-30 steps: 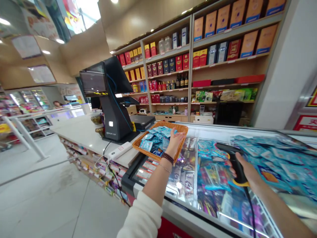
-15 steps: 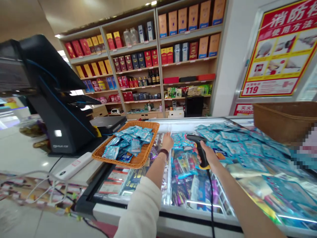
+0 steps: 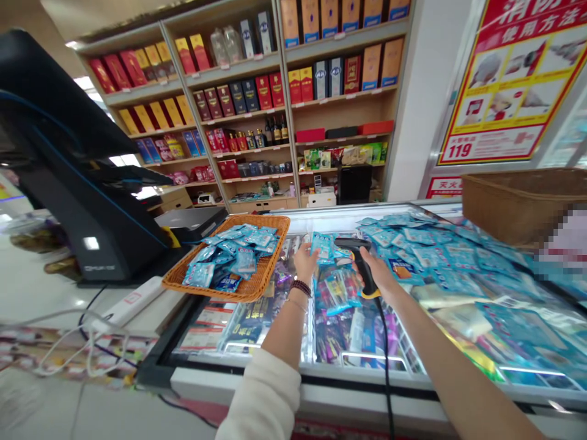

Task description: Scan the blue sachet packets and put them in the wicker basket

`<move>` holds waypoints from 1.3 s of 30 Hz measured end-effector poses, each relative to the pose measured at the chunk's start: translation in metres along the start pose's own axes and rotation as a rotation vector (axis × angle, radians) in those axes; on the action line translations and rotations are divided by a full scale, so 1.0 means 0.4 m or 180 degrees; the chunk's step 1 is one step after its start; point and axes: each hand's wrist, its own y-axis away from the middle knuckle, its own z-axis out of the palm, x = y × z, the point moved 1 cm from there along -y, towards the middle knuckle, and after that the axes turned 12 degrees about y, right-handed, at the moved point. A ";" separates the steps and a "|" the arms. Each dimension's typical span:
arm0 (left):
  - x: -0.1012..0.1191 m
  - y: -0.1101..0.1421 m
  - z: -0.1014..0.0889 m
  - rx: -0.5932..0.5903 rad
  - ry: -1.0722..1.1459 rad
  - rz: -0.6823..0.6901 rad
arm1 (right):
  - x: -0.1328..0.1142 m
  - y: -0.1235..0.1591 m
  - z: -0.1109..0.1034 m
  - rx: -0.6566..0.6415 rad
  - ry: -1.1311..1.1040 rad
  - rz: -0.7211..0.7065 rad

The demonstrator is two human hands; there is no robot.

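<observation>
Blue packet (image 3: pixel 323 247) pinched in my left hand (image 3: pixel 305 263), black scanner (image 3: pixel 362 272) in my right hand (image 3: pixel 380 273).

My left fingers close on the packet above the freezer (image 3: pixel 298 385); my right wrap the scanner's handle, its cord (image 3: pixel 385 360) hanging down. A wicker basket (image 3: pixel 268 263) of more blue packets (image 3: pixel 233 260) sits just left of my left hand.

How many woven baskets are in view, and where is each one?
2: an orange wicker basket holding blue packets, beside the checkout terminal; a brown basket at far right. Others may be hidden.

Cream left sleeve (image 3: pixel 261 397); dark beaded bracelet (image 3: pixel 300 288) and thin metal bangle (image 3: pixel 296 305).
</observation>
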 end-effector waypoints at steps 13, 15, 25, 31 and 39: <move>0.022 0.025 -0.015 0.0079 0.1814 -0.0473 | 0.002 0.015 0.012 -0.0515 0.0061 0.0217; 0.025 0.027 -0.015 0.0063 0.1765 -0.0486 | -0.001 0.014 0.012 -0.0507 0.0054 0.0244; 0.026 0.026 -0.018 0.0016 0.1784 -0.0495 | 0.004 0.012 0.017 -0.0433 -0.0025 0.0211; 0.032 0.031 -0.019 0.0013 0.1804 -0.0505 | 0.005 0.012 0.018 -0.0411 -0.0093 0.0190; 0.031 0.030 -0.020 0.0047 0.1783 -0.0506 | -0.008 0.023 0.017 -0.0490 0.0002 0.0186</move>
